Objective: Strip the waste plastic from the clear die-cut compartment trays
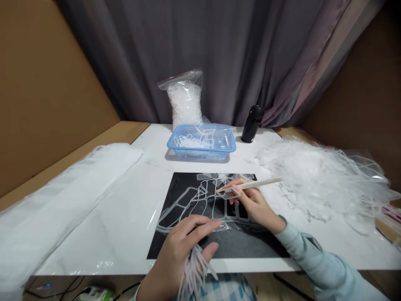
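My right hand grips a white pen-like stick, its tip touching a clear plastic sheet with whitish frame-shaped outlines. A small clear rectangular frame is at the fingers of this hand; whether they pinch it I cannot tell. The sheet lies on a black mat. My left hand rests at the sheet's near edge, index and middle fingers stretched over it. Beneath its palm and thumb it holds a bundle of thin white strips hanging past the table edge.
A blue basket with white frame pieces stands beyond the mat, before a filled zip bag. Farther right is a black bottle. Stacked white sheets lie left; a heap of translucent plastic scraps spreads right. Cardboard walls flank the table.
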Action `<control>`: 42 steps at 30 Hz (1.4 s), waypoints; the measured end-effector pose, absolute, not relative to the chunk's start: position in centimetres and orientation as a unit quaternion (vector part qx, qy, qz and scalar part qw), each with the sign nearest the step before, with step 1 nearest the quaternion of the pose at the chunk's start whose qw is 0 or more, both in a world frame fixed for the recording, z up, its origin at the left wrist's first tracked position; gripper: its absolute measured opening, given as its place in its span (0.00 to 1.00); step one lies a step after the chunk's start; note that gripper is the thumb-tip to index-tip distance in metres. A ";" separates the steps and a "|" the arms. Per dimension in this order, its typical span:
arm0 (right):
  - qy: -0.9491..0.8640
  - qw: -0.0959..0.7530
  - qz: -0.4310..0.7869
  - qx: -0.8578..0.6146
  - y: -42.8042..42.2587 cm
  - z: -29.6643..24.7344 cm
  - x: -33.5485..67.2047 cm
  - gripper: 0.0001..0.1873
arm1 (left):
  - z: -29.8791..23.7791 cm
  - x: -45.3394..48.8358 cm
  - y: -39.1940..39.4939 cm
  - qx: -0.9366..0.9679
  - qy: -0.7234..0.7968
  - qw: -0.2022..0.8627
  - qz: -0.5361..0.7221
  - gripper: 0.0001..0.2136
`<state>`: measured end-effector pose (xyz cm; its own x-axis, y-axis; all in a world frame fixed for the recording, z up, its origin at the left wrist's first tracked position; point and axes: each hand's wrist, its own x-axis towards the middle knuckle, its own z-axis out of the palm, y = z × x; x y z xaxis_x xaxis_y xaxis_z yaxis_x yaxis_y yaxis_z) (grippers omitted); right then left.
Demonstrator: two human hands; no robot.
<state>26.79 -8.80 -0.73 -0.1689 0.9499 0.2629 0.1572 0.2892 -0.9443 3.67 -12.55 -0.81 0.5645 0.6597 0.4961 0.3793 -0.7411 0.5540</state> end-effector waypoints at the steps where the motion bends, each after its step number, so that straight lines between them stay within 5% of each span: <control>1: -0.658 0.469 0.393 -0.439 -8.9 -0.7 26.8 0.17 | -0.8 3.7 -12.5 0.869 0.293 0.195 0.349 0.18; 9: -0.819 0.385 0.208 -0.372 -9.5 -0.7 26.3 0.14 | -0.9 4.1 -12.2 0.889 0.317 0.185 0.274 0.26; 24: -0.611 0.458 0.517 -0.387 -8.9 -0.7 26.1 0.20 | -1.9 4.0 -12.0 0.840 0.402 0.158 0.328 0.22; 42: -0.684 0.453 0.398 -0.410 -9.6 -0.6 26.1 0.13 | -1.6 3.6 -12.4 0.833 0.375 0.179 0.366 0.21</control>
